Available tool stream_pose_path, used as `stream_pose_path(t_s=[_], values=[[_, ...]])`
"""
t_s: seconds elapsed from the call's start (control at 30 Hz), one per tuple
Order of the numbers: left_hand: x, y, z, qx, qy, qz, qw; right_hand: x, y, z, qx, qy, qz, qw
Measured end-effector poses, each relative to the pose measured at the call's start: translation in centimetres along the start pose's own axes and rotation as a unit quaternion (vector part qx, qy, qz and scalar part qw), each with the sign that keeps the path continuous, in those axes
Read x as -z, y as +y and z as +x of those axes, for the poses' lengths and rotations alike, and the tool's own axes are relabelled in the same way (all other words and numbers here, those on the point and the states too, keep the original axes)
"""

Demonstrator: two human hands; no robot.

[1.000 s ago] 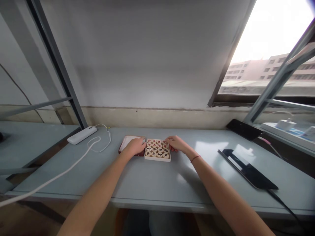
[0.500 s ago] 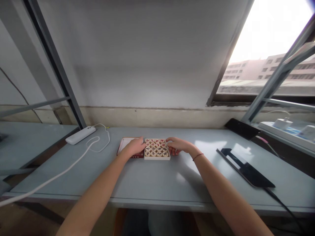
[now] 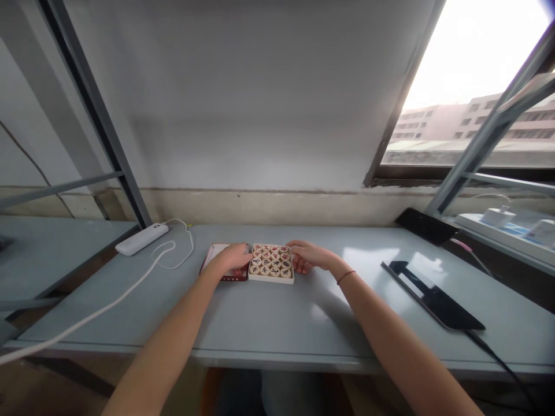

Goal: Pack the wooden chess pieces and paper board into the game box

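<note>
The desk (image 3: 277,323) is running bare along its front edge, so a hard pull toward me could be sending things into my lap. My right wrist is wearing a red cord (image 3: 346,277); it could be snagging a corner if I sweep too low. To my right a dark tablet (image 3: 433,297) is lying flat, its cable trailing off the desk, and a careless elbow could be dragging it along.

Further in, the white tray (image 3: 271,279) is sitting between my hands, holding chess pieces (image 3: 275,263) in rows. My right hand (image 3: 309,255) is half curling at its right side; I can't tell whether the fingers are pinching. My left hand (image 3: 235,256) is lying over the red lid (image 3: 236,278), just beside the tray, its grip hidden. If one side were lifting first, the tray would probably be tilting and spilling the discs.

Beyond, a white power bank (image 3: 142,239) is resting at the left and a dark phone (image 3: 427,226) at the right, before the wall (image 3: 260,115).
</note>
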State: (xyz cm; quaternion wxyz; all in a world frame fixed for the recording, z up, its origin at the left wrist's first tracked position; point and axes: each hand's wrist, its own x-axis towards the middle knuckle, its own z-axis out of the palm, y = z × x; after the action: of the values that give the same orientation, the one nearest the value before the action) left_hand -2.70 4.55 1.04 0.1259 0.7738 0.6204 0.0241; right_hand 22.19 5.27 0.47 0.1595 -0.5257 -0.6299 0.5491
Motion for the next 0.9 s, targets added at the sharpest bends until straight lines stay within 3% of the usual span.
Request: stream_pose_path(t_s=[0.2,0.37,0.53,0.9], values=[[0.6,-0.3,-0.1,0.008,0.013,0.024,1.0,-0.9,-0.6,-0.3,0.017,0.051,-0.024,0.998],[0.4,0.7,-0.5,-0.001,0.084,0.033,0.996,-1.6,-0.1,0.9,0.044,0.114,-0.049,0.991],[-0.8,1.2,-0.1,-0.051,0.15,0.064,0.985,-1.9,0.8,2.0,0.069,0.135,-0.085,0.985],[-1.7,1.5,0.1,-0.024,0.188,0.054,0.98,-2.7,0.5,2.0,0.094,0.166,-0.109,0.976]])
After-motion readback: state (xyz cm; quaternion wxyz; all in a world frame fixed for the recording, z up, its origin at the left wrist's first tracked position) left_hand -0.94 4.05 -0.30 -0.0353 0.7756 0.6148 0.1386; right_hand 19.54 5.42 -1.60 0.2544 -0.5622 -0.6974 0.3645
